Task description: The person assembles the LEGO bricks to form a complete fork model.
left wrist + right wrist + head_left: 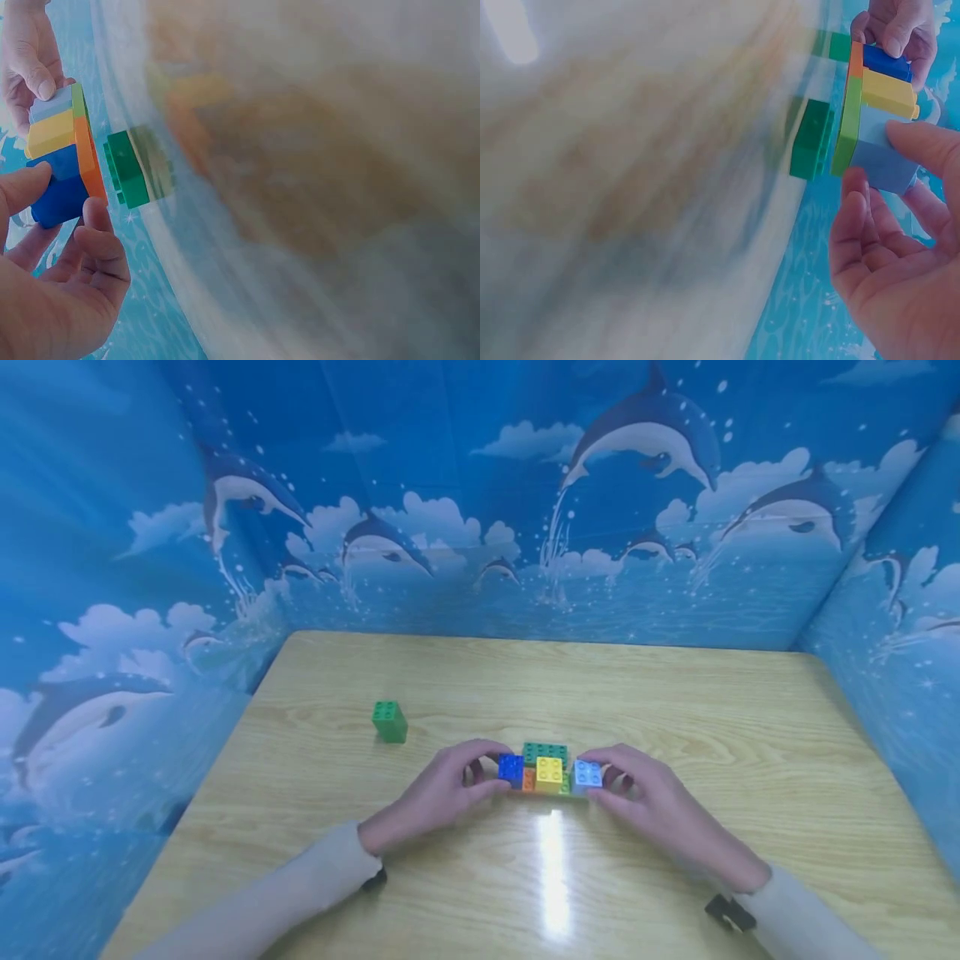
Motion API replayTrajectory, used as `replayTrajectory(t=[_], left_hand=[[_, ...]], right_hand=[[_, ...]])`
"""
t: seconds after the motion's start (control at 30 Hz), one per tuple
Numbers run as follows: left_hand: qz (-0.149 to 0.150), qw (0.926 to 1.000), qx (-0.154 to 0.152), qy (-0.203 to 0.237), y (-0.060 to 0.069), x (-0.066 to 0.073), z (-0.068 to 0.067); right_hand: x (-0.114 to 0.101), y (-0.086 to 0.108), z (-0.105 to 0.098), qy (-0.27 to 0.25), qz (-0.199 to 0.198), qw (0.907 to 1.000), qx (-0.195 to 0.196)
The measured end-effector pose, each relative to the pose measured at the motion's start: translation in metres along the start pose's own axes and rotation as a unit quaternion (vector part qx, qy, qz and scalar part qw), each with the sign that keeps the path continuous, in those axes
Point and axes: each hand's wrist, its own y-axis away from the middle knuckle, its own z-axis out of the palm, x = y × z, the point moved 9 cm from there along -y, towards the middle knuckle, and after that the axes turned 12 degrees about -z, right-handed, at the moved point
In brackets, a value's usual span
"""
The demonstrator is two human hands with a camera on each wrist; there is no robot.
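Note:
Toy building bricks are joined in a row in front of me. My left hand [442, 789] pinches the dark blue brick [511, 772] at the row's left end. At the other end, the light blue brick [587, 777] is between the thumb and fingers of my right hand [660, 793]. A yellow brick [549, 775] stands between the two blue ones. Under them are a thin orange brick [88, 157] and a thin lime green brick [847, 127]. Just behind the row lies a dark green brick [545, 752], apart from it in the wrist views.
A tall green block [390, 723] stands on the wooden table [675, 693], farther back and to the left. Blue cloth with dolphins [450, 585] hangs along the table's far side and at both sides.

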Motion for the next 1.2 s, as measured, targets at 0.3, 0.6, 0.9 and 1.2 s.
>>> replayTrajectory(t=[0.3,0.6,0.9,1.2], left_hand=[[0.031,0.9992,0.023,-0.003,-0.02,0.009,-0.01],[0.008,0.9997,0.02,-0.012,-0.037,0.004,-0.016],[-0.013,0.9996,0.014,-0.022,-0.045,-0.002,-0.013],[-0.019,0.9996,0.006,-0.019,-0.047,-0.002,-0.012]], right_hand=[[0.001,-0.021,-0.015,0.035,-0.045,0.9983,0.014],[0.014,-0.03,-0.015,0.036,0.01,0.9993,0.001],[0.025,-0.03,-0.011,0.022,0.043,0.9988,-0.01],[0.03,-0.029,-0.01,0.021,0.06,0.9979,-0.017]])
